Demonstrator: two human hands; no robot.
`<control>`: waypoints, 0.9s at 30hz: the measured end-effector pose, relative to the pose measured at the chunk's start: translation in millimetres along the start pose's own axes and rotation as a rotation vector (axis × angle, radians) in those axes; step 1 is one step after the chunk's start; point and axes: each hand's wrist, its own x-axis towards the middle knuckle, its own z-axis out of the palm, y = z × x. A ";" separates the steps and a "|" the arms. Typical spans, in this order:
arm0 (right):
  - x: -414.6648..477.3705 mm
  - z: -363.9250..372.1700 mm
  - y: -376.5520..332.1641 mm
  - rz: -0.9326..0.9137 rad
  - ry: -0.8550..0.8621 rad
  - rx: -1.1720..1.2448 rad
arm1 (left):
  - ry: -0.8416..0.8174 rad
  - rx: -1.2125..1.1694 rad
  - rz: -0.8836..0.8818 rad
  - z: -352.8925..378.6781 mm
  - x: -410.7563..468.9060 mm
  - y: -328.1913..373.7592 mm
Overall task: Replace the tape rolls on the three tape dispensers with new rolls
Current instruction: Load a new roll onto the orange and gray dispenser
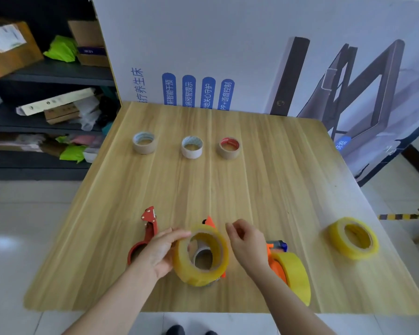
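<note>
- Left hand (160,252) fingers grip the yellow roll (201,255), lower centre; a skewed seat could jam it on the orange dispenser (209,222).
- Right hand (246,240) fingers pinch at nothing clear; the tape end may restick.

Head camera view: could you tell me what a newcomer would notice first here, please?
The big yellow tape roll at the near centre of the table, held by the left hand, with the right hand beside it. Then the three empty cardboard cores lined up along the far side, and a spare yellow roll near the right edge.
</note>
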 end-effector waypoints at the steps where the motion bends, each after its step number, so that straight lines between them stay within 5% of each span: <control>1: 3.6 2.2 4.8 0.053 -0.063 -0.060 | -0.018 0.034 -0.030 -2.5 1.6 -1.6; 9: 18.0 30.0 20.4 0.246 -0.301 -0.198 | -0.058 0.093 -0.156 -15.5 20.2 -9.4; 19: 32.3 29.5 17.9 0.112 -0.201 -0.469 | -0.084 0.167 -0.180 -18.7 28.4 -8.5; 27: 7.6 17.6 17.9 0.000 -0.183 -0.077 | -0.177 0.033 -0.095 -8.0 26.7 -21.7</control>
